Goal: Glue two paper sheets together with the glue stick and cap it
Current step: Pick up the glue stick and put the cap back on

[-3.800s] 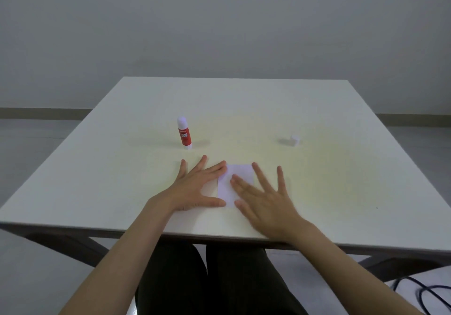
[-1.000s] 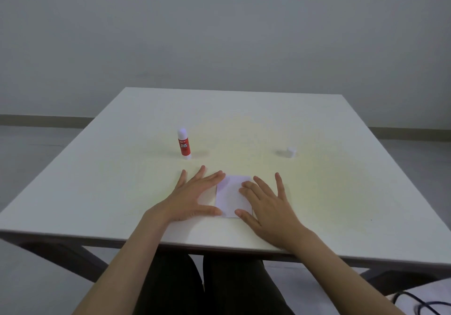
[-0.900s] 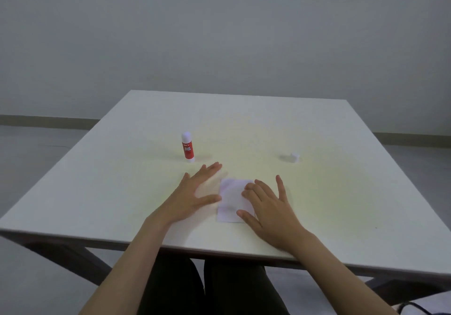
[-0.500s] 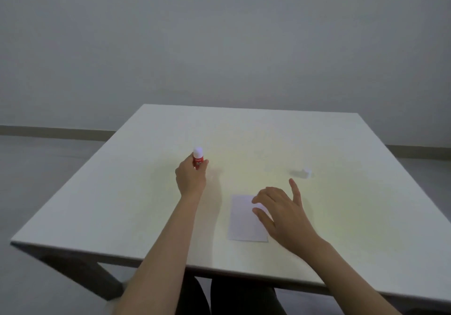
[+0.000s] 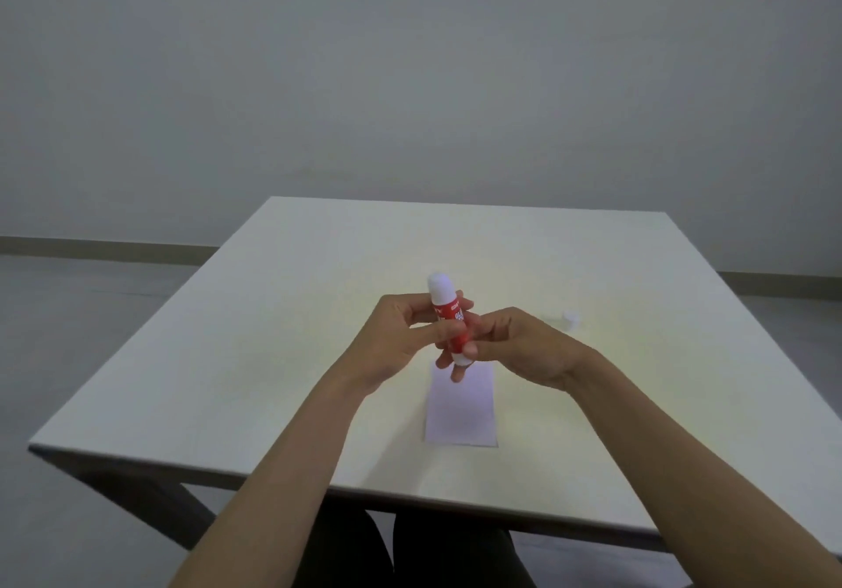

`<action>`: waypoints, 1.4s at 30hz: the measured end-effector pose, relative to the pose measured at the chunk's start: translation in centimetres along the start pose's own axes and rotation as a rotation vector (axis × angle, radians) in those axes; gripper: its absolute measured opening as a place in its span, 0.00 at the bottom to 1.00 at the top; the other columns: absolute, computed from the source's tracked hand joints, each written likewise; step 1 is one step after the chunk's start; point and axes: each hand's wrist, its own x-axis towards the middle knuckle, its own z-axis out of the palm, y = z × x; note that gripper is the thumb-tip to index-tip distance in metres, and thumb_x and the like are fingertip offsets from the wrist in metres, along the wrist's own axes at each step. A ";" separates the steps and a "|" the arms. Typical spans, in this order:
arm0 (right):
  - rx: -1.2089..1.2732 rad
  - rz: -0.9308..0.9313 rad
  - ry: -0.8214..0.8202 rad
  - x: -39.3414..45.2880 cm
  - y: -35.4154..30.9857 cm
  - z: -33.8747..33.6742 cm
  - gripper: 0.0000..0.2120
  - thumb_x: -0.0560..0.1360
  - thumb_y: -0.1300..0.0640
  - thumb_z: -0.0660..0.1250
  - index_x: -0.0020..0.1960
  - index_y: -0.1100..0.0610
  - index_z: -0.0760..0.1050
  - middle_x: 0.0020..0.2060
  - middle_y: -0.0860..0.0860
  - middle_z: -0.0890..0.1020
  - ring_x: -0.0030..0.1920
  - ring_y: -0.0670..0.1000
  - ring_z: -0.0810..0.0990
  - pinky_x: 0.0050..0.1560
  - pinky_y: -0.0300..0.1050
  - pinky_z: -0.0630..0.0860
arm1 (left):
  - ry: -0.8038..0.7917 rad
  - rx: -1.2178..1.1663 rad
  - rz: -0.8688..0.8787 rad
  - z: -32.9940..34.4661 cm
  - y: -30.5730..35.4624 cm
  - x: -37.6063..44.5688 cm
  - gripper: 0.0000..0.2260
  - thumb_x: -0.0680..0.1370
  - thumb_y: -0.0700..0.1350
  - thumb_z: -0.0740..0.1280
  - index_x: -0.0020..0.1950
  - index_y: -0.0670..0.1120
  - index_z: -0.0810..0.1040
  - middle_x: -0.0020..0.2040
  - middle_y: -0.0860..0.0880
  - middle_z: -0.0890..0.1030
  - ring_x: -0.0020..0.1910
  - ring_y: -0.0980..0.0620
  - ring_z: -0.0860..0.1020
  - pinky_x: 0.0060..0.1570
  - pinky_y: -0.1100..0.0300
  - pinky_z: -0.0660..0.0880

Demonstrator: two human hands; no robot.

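Note:
The red glue stick (image 5: 449,309) with its white top is held upright in the air above the table. My left hand (image 5: 396,343) grips its middle from the left. My right hand (image 5: 524,346) pinches its white lower end from the right. Below both hands the white paper (image 5: 460,410) lies flat on the table, its far edge hidden behind my fingers. The small white cap (image 5: 571,318) sits on the table to the right, beyond my right hand.
The pale table (image 5: 273,359) ends in a near edge just in front of my lap. A grey wall stands behind it and the floor lies to the left.
My left hand left the paper, took the glue stick from the table and lifted it to the centre. My right hand lifted off the paper and closed on the stick's bottom.

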 end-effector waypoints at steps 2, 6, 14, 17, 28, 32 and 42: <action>-0.010 -0.043 0.098 -0.1 0.1 0.3 0.06 0.71 0.60 0.69 0.47 0.56 0.83 0.42 0.56 0.86 0.46 0.54 0.85 0.52 0.37 0.76 | 0.050 0.000 0.037 0.2 -0.1 -0.1 0.04 0.69 0.43 0.73 0.43 0.51 0.85 0.48 0.57 0.86 0.49 0.58 0.82 0.46 0.69 0.76; -0.088 -0.086 0.297 -0.2 0.2 1.6 0.11 0.66 0.60 0.74 0.48 0.55 0.81 0.36 0.54 0.87 0.41 0.54 0.85 0.51 0.44 0.78 | 0.169 -0.054 0.039 1.2 -0.8 -0.4 0.07 0.70 0.40 0.73 0.40 0.52 0.86 0.45 0.56 0.86 0.49 0.58 0.83 0.49 0.67 0.77; -0.435 -0.179 0.922 2.1 0.5 6.8 0.16 0.69 0.61 0.72 0.52 0.55 0.69 0.29 0.42 0.75 0.34 0.47 0.77 0.34 0.42 0.70 | 0.542 -0.012 0.039 4.0 -0.5 -0.4 0.06 0.65 0.48 0.75 0.37 0.60 0.84 0.38 0.59 0.86 0.43 0.61 0.84 0.48 0.63 0.76; -0.396 -0.146 0.870 2.2 0.4 6.8 0.18 0.69 0.60 0.72 0.54 0.54 0.68 0.31 0.40 0.76 0.34 0.42 0.77 0.34 0.37 0.70 | 0.556 0.005 0.036 4.1 -0.4 -0.5 0.06 0.64 0.48 0.76 0.37 0.59 0.84 0.39 0.60 0.86 0.44 0.62 0.83 0.47 0.64 0.76; -0.028 0.014 0.233 -0.4 -0.2 2.5 0.05 0.74 0.60 0.68 0.41 0.58 0.83 0.38 0.52 0.85 0.48 0.47 0.82 0.53 0.38 0.74 | 0.344 -0.061 0.017 2.4 0.9 -0.6 0.07 0.69 0.44 0.75 0.38 0.57 0.85 0.40 0.53 0.87 0.41 0.56 0.84 0.38 0.68 0.77; -0.130 -0.021 0.786 0.9 0.3 5.7 0.04 0.67 0.58 0.75 0.37 0.52 0.81 0.29 0.47 0.83 0.30 0.45 0.77 0.38 0.40 0.73 | 0.542 -0.040 0.006 3.3 0.4 -0.3 0.04 0.68 0.45 0.75 0.39 0.54 0.85 0.38 0.56 0.86 0.42 0.59 0.83 0.48 0.63 0.76; -1.126 0.091 0.839 0.8 1.8 0.7 0.25 0.68 0.43 0.71 0.61 0.52 0.74 0.59 0.52 0.75 0.55 0.55 0.75 0.52 0.51 0.69 | 0.634 0.131 0.047 2.7 -0.2 -0.6 0.08 0.67 0.47 0.76 0.44 0.53 0.84 0.35 0.57 0.84 0.34 0.60 0.80 0.40 0.66 0.76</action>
